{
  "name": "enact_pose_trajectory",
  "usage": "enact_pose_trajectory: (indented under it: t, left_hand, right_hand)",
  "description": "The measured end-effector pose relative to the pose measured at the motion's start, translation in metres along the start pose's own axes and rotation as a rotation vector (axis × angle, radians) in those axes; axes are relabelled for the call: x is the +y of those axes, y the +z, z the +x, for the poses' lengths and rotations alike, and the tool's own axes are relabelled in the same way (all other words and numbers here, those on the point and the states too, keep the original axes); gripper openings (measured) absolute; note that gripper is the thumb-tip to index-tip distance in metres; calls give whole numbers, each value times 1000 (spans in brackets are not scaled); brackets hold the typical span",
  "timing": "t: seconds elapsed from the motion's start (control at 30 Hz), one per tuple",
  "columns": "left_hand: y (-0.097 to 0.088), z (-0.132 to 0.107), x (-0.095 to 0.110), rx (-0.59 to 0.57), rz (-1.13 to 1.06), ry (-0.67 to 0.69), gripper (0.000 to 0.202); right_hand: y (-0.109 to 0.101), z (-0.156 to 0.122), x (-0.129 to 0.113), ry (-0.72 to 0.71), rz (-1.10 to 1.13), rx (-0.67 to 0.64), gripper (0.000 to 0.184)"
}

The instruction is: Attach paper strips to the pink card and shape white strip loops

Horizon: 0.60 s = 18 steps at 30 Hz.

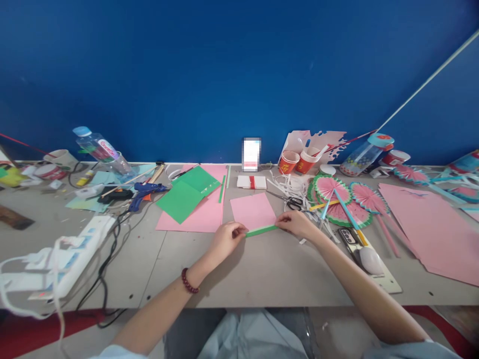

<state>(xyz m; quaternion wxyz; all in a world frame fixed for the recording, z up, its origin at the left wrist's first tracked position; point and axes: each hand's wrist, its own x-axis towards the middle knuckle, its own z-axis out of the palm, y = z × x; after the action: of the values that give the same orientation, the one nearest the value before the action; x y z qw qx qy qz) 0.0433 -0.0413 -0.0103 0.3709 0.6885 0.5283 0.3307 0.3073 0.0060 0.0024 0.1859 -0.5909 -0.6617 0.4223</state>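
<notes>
A narrow green paper strip [261, 231] runs along the near edge of a pink paper square [254, 208] on the table. My left hand [227, 238] pinches the strip's left end between thumb and fingers. At the other end, my right hand [297, 224] has its fingers closed on the strip. Scissors [294, 203] with dark handles lie just beyond my right hand. Green paper sheets [181, 202] rest on larger pink paper [168, 223] to the left, with another thin green strip [222, 189] beside them.
Left are a blue glue gun [141, 195], a power strip [78, 257] with cables, and a tilted bottle [103, 149]. Right are watermelon-patterned paper fans [333, 189], red paper cups [289, 162], a phone [348, 236] and large pink sheets [434, 224]. A blue wall [239, 75] stands behind.
</notes>
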Motion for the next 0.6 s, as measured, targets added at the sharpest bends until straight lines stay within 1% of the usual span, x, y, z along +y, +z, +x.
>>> enact_pose_trajectory:
  t: [0.23, 0.37, 0.5, 0.6]
  left_hand:
    - [1, 0, -1, 6, -9, 9, 10]
    - [-1, 0, 2, 1, -12, 8, 10]
    - [-8, -2, 10, -30, -39, 22, 10]
    - [-19, -1, 14, -95, -101, 55, 13]
  right_hand:
    - [1, 0, 3, -2, 33, 3, 19]
    - [0, -1, 1, -4, 26, 2, 19]
    - [-1, -2, -1, -21, 3, -17, 19]
    - [-3, -2, -1, -40, -1, -36, 22]
